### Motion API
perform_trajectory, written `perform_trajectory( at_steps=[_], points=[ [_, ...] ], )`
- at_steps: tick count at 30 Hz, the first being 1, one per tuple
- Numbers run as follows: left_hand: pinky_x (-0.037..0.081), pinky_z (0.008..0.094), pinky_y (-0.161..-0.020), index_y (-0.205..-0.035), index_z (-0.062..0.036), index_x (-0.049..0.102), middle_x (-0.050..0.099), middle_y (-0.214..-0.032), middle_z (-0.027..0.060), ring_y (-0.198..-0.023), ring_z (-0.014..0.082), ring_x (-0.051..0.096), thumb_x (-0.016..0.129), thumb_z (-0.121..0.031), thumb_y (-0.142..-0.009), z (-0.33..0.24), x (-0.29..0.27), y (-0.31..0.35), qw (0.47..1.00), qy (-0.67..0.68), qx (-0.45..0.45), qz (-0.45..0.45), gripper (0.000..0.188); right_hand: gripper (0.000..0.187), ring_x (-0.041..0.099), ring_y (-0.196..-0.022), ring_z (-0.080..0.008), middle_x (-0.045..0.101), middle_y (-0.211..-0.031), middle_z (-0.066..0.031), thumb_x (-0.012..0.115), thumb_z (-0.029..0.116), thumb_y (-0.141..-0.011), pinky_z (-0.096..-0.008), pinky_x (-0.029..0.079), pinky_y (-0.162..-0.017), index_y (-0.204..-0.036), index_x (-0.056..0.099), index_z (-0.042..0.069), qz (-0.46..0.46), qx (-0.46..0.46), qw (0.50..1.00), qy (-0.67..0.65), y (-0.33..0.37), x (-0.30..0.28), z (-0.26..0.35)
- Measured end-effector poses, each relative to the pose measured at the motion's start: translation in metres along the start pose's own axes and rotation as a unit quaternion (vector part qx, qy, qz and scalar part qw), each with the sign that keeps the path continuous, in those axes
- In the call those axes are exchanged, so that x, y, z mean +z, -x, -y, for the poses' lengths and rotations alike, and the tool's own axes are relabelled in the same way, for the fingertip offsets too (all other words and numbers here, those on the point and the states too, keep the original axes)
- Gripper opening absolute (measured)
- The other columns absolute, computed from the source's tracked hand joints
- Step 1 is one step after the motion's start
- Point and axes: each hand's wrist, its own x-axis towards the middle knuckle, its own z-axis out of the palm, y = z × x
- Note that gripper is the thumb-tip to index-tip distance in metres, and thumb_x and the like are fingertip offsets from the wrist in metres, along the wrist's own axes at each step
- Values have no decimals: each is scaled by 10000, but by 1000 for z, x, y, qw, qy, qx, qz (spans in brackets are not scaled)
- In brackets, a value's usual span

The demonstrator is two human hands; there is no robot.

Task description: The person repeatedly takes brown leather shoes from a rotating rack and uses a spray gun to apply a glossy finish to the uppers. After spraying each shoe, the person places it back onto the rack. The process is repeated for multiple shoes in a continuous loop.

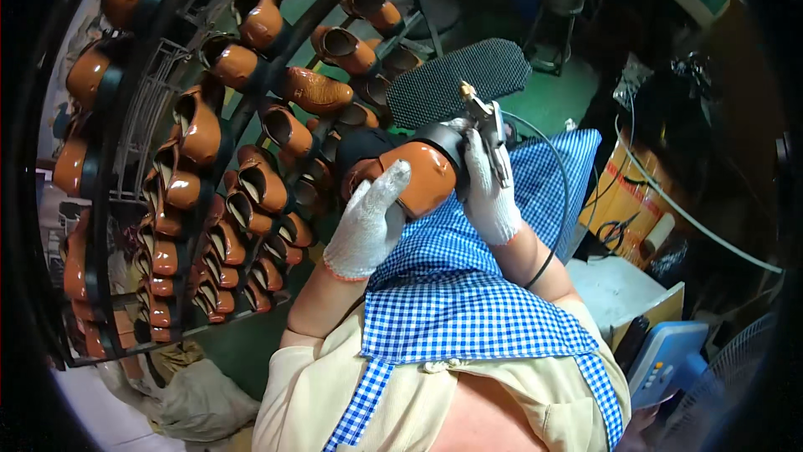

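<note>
A glossy orange-brown shoe (pixel 432 178) with a black sole is in front of me, tilted, beside the shoe rack. My left hand (pixel 366 229), in a white knitted glove with an orange cuff, grips it from the left, its fingers lying along the upper. On the other side my right hand (pixel 492 201), gloved the same way, is closed around a metal spray gun (pixel 499 144) with a brass-coloured tip. That hand also sits right against the sole; whether it bears any of the shoe's weight cannot be told. A thin hose (pixel 562 169) trails near my right forearm.
A dark rack (pixel 237 127) full of similar shoes fills the left side. Ahead lies a black mesh panel (pixel 456 80). To the right are scissors (pixel 617 233), a cardboard box (pixel 640 193), a pale board (pixel 623 289), and a blue fan base (pixel 665 364).
</note>
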Motion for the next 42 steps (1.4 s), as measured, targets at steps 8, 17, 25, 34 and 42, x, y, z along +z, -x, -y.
perform_trajectory(
  at_steps=[8,17,25,34,42],
  points=[
    [586,424,-970,-1283,-11,680,682,-1255,250,-1136,379,704,676,143,-874,23,-3,4,977,-194,89,-16,437,187,649,-875,-238,646,-987,-132,637,25,-1019,-350,528,-779,-1192,582,-20,-20,-50,962,269,-4,-14,-31],
    [521,432,-1060,-1331,79,616,674,-1310,201,-1187,307,681,581,-113,-1035,-5,1,-11,992,-26,-113,-43,354,301,675,-891,-307,650,-1015,-155,736,109,-945,-392,546,-787,-1195,614,-7,-35,-27,948,314,7,-26,-23],
    [612,359,-895,-1288,51,666,697,-1231,203,-1111,250,722,545,-112,-1080,-23,-9,-69,990,27,-83,-109,291,384,670,-1017,-381,670,-1150,-189,801,174,-858,-436,561,-913,-1184,690,4,16,-189,807,559,-5,-62,20],
    [595,338,-900,-1245,101,652,720,-1169,181,-1044,246,739,627,-211,-1045,-4,-6,-97,977,-179,-28,-109,371,390,648,-1214,-261,591,-1375,-134,606,27,-1012,-373,559,-971,-1396,543,30,1,-50,997,50,-15,-46,4],
    [587,301,-886,-1297,81,656,735,-1168,158,-1051,196,729,594,-214,-1064,15,-22,-96,945,-314,35,-88,381,563,637,-1218,-332,578,-1395,-203,594,23,-966,-406,524,-985,-1509,446,1,69,-15,981,179,-39,-42,-12]
  ],
)
